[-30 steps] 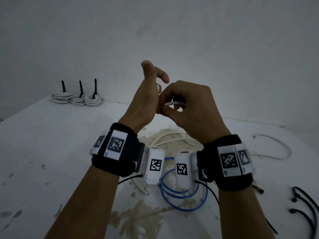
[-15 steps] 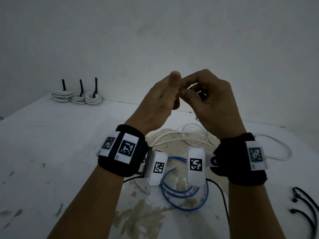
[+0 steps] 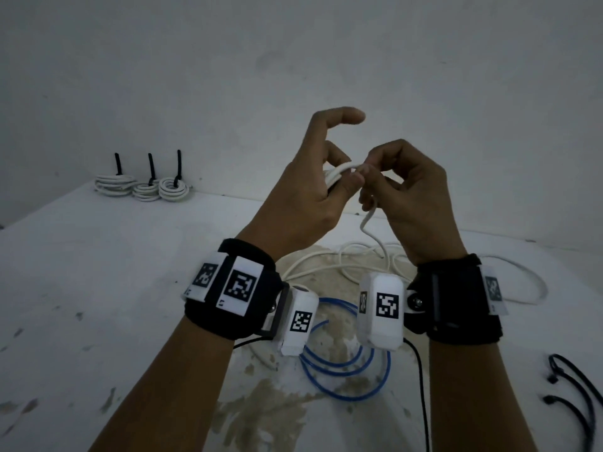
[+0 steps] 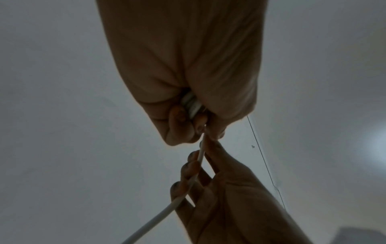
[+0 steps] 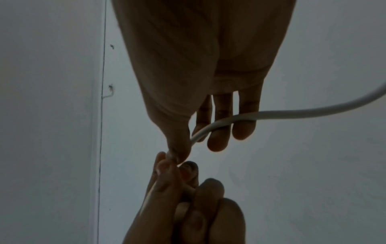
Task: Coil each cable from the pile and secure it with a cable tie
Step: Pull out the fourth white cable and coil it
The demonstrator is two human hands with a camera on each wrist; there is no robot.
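Above the table, my left hand (image 3: 339,181) grips a small coil of white cable (image 3: 337,172), thumb pressed on the turns and index finger raised free. The left wrist view shows the coil's turns (image 4: 191,104) clamped in its curled fingers. My right hand (image 3: 367,176) touches the left and pinches the same cable beside the coil. The strand runs across the right fingers (image 5: 225,122) and hangs to the loose white cable (image 3: 352,259) on the table. A blue cable (image 3: 346,370) lies looped below my wrists.
Three white coils (image 3: 143,187) bound with black ties stand at the table's (image 3: 98,305) back left corner by the wall. Loose black cable ties (image 3: 574,396) lie at the front right. Another white cable loop (image 3: 532,282) lies at the right.
My right hand has circled the left, laying another turn of white cable onto the coil. The left index finger has lifted clear, and the cable's hanging strand now shows.
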